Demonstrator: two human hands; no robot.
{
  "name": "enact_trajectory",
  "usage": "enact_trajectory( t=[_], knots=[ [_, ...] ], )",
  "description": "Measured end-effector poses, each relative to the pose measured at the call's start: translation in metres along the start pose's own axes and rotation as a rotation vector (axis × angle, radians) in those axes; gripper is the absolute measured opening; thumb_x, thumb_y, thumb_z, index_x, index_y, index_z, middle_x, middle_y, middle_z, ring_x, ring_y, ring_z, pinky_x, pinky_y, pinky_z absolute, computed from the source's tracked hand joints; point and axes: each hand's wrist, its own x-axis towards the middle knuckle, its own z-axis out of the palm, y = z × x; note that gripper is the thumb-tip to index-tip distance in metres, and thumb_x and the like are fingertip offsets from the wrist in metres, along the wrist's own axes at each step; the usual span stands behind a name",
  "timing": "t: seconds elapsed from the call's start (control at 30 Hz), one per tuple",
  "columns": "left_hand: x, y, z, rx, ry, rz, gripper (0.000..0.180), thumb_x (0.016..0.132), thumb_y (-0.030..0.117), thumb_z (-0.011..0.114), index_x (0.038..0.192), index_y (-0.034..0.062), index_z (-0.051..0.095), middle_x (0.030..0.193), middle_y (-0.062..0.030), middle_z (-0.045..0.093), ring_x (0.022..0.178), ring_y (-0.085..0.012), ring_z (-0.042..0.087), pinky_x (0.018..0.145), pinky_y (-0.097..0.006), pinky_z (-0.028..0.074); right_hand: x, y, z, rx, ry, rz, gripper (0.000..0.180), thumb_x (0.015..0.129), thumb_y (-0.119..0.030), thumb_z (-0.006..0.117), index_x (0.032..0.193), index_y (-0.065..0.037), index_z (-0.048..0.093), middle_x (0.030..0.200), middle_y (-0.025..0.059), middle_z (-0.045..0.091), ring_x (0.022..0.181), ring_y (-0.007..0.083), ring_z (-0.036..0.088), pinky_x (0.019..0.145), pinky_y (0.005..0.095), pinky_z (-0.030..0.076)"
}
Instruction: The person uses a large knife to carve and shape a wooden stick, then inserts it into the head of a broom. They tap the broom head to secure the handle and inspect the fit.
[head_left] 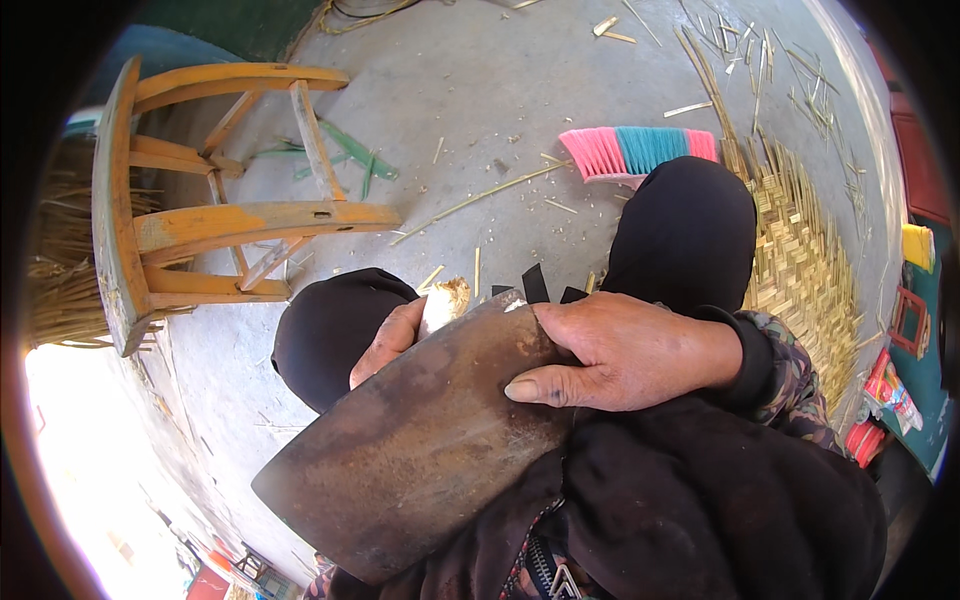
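A broad, brown-stained cleaver blade [430,440] lies slanted across my lap, its pointed corner toward the lower left. My right hand [625,355] is closed over the blade's right end, thumb stretched along the flat face and the other fingers hidden behind it. Beyond the blade's far edge, my left hand [388,342] is partly covered by it. Its fingers are wrapped around a pale wooden stub [444,305] with a rough, tan end. Whether the stub joins the cleaver cannot be made out.
A wooden stool [265,222] lies on its side at the left. Past my right knee are a pink and blue broom head [650,150] and a woven strip mat [800,240]. Loose slivers and green leaf pieces [355,155] litter the concrete floor [430,90].
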Motion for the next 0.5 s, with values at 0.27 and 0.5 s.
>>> enact_trajectory(
  t=[0.27, 0.5],
  knots=[
    [-0.018, 0.053, 0.000, -0.082, -0.244, -0.083, 0.036, 0.095, 0.018, 0.058, 0.126, 0.0002, 0.057, 0.118, -0.0110, 0.064, 0.105, -0.0164, 0.064, 0.092, -0.030, 0.049, -0.013, -0.001, 0.002, 0.031, 0.032, 0.032, 0.062, 0.094, -0.055, 0.054, 0.105, 0.006, 0.052, 0.085, 0.0285, 0.063, 0.081, 0.0459, 0.061, 0.070, 0.0476, 0.049],
    [-0.020, 0.031, -0.004, -0.142, -0.221, -0.052, 0.036, 0.096, 0.019, 0.057, 0.127, 0.0001, 0.056, 0.118, -0.0116, 0.064, 0.104, -0.0174, 0.063, 0.093, -0.031, 0.049, -0.018, -0.001, 0.009, 0.146, 0.136, 0.007, 0.058, 0.095, -0.053, 0.055, 0.105, 0.004, 0.053, 0.084, 0.0277, 0.063, 0.081, 0.0446, 0.062, 0.069, 0.0458, 0.050]
  ],
)
